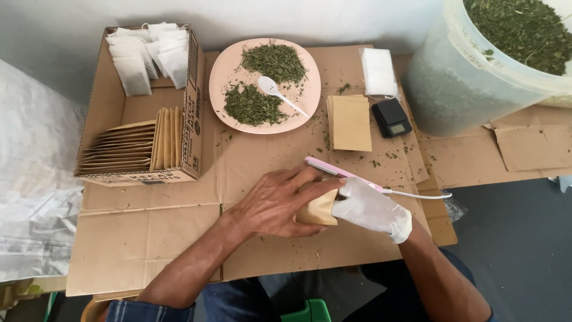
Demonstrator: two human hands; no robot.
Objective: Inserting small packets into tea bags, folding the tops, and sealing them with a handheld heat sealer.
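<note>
1. Your left hand (277,203) came in from the lower left, forearm slanting up across the cardboard (149,238), palm down and fingers spread.
2. Those fingers were draped over the top of a small brown pouch (317,210), loosely closed on it and pressing it from above.
3. Your right hand (372,209), in a white glove, reached in from the lower right, wrist bent towards the left hand.
4. The gloved fingers were curled together around the pouch's right side, right at the pink sealer (342,173); whether they also gripped the sealer, you couldn't tell.
5. The pouch sat between both hands, near the front middle of the cardboard, mostly hidden by them.
6. The sealer lay just behind the hands, its white cord (417,194) trailing right.
7. Further back stood a pink plate (310,95) with two heaps of dried green leaf and a white spoon (271,88).
8. A box (193,101) of pouches sat left, a bucket (453,77) of leaf right.
</note>
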